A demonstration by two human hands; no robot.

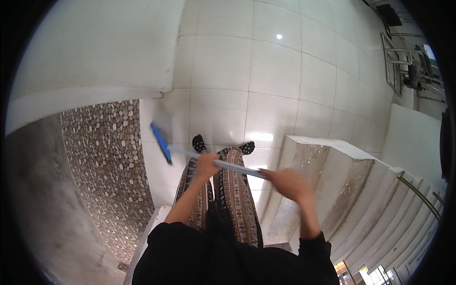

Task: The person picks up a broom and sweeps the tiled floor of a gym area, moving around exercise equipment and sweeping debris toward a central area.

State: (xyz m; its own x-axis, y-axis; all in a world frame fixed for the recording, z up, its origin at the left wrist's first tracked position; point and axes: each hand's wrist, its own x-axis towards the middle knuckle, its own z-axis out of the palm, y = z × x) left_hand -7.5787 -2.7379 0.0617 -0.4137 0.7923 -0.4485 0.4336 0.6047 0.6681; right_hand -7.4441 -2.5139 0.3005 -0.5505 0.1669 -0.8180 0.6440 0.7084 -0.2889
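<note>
A broom with a pale grey-blue handle lies slantwise across the front of my body. Its narrow blue head is over the white floor tiles at the left, beside the pebbled strip; whether it touches the floor I cannot tell. My left hand is closed round the middle of the handle, above my legs. Farther right, my right hand grips the handle near its upper end, slightly blurred. Below the handle are my patterned trousers, and my feet in dark spotted socks stand on the tiles.
Pale steps rise close on my right, with a greenish rail beyond. A pebbled strip runs along the left, below a white wall. Metal-framed furniture stands at the far right. White tiles stretch ahead.
</note>
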